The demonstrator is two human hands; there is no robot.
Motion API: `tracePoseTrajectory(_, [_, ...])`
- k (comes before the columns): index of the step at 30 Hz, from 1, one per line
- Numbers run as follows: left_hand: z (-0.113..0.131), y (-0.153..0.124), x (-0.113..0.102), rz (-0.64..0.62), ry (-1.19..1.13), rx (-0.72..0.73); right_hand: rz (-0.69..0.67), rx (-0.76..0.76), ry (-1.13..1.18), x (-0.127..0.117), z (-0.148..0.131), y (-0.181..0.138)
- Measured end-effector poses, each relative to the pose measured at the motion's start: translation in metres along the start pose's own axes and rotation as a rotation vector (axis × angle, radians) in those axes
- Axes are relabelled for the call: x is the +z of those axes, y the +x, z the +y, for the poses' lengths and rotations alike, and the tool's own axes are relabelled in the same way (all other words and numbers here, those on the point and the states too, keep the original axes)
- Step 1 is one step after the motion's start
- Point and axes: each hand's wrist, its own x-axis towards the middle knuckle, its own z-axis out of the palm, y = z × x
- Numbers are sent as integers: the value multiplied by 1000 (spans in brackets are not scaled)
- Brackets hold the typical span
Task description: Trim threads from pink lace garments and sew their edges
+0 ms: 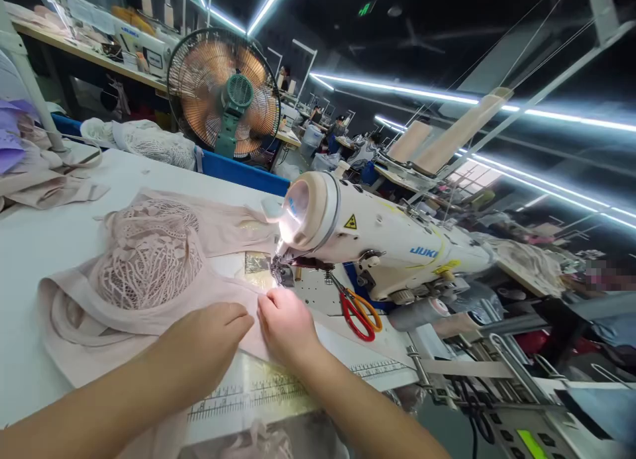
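Observation:
A pale pink bra [149, 273] with a lace cup lies spread across the white table, its band running towards the needle area of a white sewing machine [377, 230]. My left hand [211, 336] rests on the bra's fabric, its fingers curled together on the cloth. Close beside it, my right hand [285, 323] pinches the fabric edge just in front of the lit presser foot [279, 267]. The fingertips of both hands are partly hidden. Scissors [358, 313] with red and orange handles lie right of my right hand, under the machine arm.
Printed ruler strips [253, 394] run along the table's near edge. A large fan [223, 95] stands behind a blue bin edge [243, 174] holding lace pieces [154, 142]. Purple and beige fabric [30, 154] piles at left. Thread cones [420, 315] and a metal strip guide [462, 369] sit at right.

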Motion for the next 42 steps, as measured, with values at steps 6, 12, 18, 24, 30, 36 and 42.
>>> tracePoseTrajectory(6, [4,47,35,-49,209,255,-31,-201,206,-13,6,-35])
tracePoseTrajectory(12, [5,49,32,-134,431,159,3,-203,294,-22,22,-85])
tracePoseTrajectory(18, [15,73,26,-198,541,25,24,-208,329,-21,24,-93])
tracePoseTrajectory(24, [12,87,24,-238,586,-59,4,-190,319,-15,25,-76])
tracePoseTrajectory(30, [8,94,22,-232,584,-54,5,-189,326,-7,27,-70])
tracePoseTrajectory(36, [5,94,23,-214,563,-50,28,-188,333,-3,26,-72])
tracePoseTrajectory(42, [2,98,21,-257,532,-61,56,-164,310,2,22,-72])
